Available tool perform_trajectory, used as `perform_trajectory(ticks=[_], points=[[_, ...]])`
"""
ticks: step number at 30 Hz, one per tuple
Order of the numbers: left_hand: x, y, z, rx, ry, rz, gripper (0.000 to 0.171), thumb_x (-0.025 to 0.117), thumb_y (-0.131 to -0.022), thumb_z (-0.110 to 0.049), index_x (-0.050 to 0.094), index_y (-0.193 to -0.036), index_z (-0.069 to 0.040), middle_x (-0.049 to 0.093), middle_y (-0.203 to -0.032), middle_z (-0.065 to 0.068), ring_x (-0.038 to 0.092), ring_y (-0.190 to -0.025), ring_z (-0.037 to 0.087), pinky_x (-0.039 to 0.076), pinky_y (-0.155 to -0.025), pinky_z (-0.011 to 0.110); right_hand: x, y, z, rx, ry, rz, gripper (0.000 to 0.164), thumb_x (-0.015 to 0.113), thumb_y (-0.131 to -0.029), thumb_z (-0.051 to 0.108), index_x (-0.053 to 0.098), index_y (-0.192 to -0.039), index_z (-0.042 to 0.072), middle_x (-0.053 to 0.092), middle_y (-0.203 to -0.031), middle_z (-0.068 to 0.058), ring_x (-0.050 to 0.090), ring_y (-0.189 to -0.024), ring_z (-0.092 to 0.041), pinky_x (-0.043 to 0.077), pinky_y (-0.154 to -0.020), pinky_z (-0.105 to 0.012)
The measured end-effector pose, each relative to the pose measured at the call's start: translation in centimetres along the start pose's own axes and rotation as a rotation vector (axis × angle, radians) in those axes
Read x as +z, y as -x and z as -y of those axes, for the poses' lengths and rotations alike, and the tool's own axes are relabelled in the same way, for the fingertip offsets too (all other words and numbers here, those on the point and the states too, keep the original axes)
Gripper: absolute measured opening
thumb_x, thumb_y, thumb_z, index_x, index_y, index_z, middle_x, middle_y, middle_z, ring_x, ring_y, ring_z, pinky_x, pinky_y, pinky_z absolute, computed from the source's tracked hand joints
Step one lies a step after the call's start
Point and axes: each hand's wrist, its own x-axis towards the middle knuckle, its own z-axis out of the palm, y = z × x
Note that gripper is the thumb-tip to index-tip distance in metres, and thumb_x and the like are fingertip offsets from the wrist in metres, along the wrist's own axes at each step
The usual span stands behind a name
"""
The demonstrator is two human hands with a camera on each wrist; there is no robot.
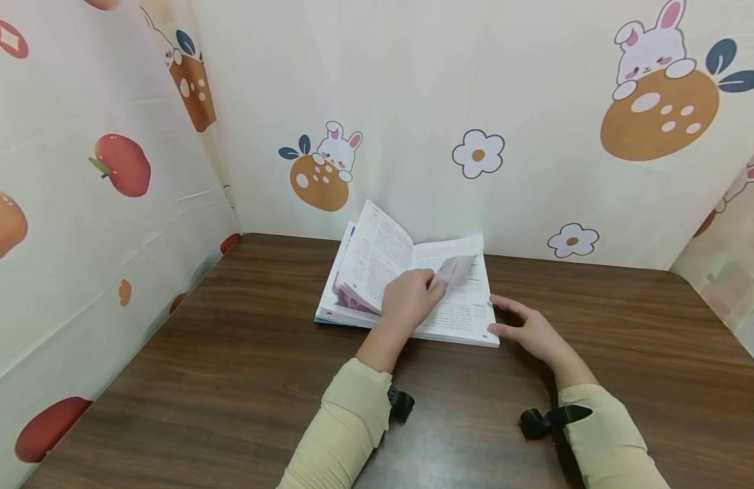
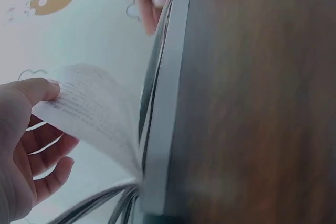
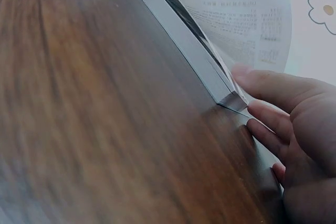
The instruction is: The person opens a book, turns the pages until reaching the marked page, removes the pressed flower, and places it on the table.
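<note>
An open book (image 1: pixel 453 322) with printed pages lies on the brown table, near its back edge. My left hand (image 1: pixel 407 299) is over the middle of the book and pinches a lifted page (image 2: pixel 89 98) between thumb and fingers. That page stands up and curves over the right-hand half. At the book's right edge is my right hand (image 1: pixel 532 333), fingers loosely extended. Its thumb (image 3: pixel 262 82) touches the corner of the pages, and the other fingertips sit close beside the page block. On the left side, several pages are fanned up, with purple pictures showing below them.
The wood-grain table (image 1: pixel 230 360) spreads around the book on both sides and in front. A pale curtain (image 1: pixel 401 81) printed with rabbits, fruit and flowers hangs right behind the table and along its left. Black wrist straps (image 1: pixel 539 422) sit over both sleeves.
</note>
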Motion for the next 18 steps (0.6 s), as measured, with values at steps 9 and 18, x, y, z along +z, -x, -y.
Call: perform_trajectory(ticks=[9,18], points=[[-2.4,-0.3,1.8,-0.089,0.113,-0.097,0.037,0.056,-0.089,-0.039,0.047,-0.063,-0.014,0.044,-0.057,-0.002,0.043,-0.054,0.013,0.031,-0.047,0.026,0.1,0.0,0.1,-0.006,0.002,-0.013,0.068,0.070,-0.081,0.038,0.044,-0.137,0.010,0.033,-0.143,-0.019,0.023,-0.132,-0.041,0.016,-0.099,-0.063],[-4.6,-0.6,4.9,-0.229,0.247,-0.157,0.021,0.058,-0.086,-0.032,0.062,-0.080,-0.012,0.054,-0.065,0.000,0.049,-0.062,0.016,0.037,-0.054,0.030,0.1,0.2,0.4,-0.019,0.004,-0.011,0.066,0.070,-0.081,0.035,0.044,-0.136,0.009,0.033,-0.143,-0.020,0.024,-0.131,-0.042,0.017,-0.098,-0.064]])
